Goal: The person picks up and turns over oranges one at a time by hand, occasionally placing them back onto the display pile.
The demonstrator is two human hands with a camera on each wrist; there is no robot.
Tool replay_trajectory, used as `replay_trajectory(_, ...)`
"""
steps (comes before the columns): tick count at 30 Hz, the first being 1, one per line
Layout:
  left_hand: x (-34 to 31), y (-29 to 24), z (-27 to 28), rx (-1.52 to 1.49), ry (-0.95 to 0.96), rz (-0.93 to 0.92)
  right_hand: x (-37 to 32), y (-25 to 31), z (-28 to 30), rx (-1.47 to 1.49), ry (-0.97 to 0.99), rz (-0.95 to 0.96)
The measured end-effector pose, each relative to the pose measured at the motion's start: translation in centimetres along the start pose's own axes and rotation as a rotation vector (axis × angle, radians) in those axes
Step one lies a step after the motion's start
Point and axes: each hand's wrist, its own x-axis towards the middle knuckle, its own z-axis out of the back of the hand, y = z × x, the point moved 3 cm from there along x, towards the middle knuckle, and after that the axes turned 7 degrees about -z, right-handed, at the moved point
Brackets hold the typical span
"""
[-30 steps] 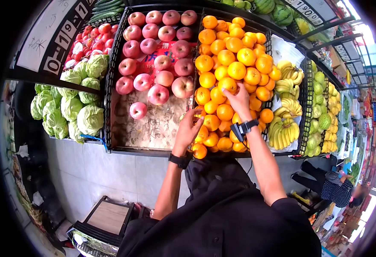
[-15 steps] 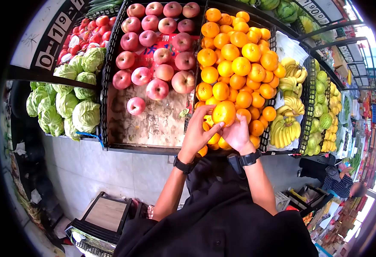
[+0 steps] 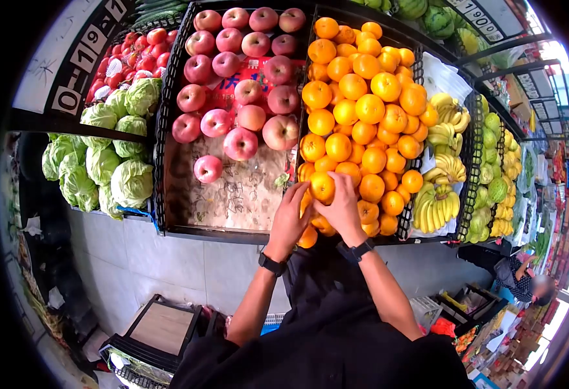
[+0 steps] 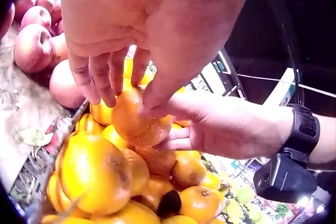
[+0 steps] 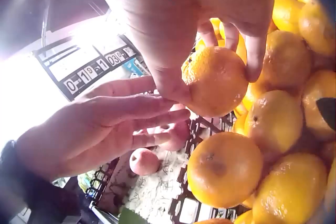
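In the head view, an orange (image 3: 322,187) sits between the two hands at the near-left part of the orange pile (image 3: 364,132). My right hand (image 3: 343,209) grips it, with thumb and fingers on either side in the right wrist view, where the orange (image 5: 216,81) hangs from that hand (image 5: 184,24). On its left side is my left hand (image 3: 287,222), fingers extended and loose beside the fruit; whether it bears any weight I cannot tell. The left wrist view has the orange (image 4: 137,118) below my left hand (image 4: 152,29), with my right hand (image 4: 231,124) reaching in from the side.
Apples (image 3: 240,144) lie in the crate left of the oranges. Cabbages (image 3: 132,184) and wrapped red produce (image 3: 140,54) are farther left. Bananas (image 3: 436,207) and green fruit (image 3: 492,172) stand to the right. A person (image 3: 516,275) is at the far right.
The held orange has gone lower, toward the pile, and slightly left. Both hands moved with it, and my left hand's fingers have shifted from around it to its left side.
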Motion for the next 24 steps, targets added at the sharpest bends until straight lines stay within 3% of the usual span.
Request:
replay_trajectory(3, 1.0, 1.6, 0.1, 0.142, 0.001, -0.046, 1.4, -0.3, -2.1, -0.061, 0.132, -0.057)
replay_trajectory(6, 1.3, 2.9, -0.1, 0.250, 0.069, -0.062, 1.9, -0.7, -4.0, -0.175, 0.076, 0.048)
replay_trajectory(15, 1.2, 3.4, -0.3, 0.224, 0.015, -0.047, 2.2, -0.9, -4.1, -0.175, 0.102, 0.030)
replay_trajectory(24, 0.9, 5.5, 0.8, 0.086, 0.058, -0.178, 1.0, -0.7, -4.2, -0.219, 0.086, 0.044)
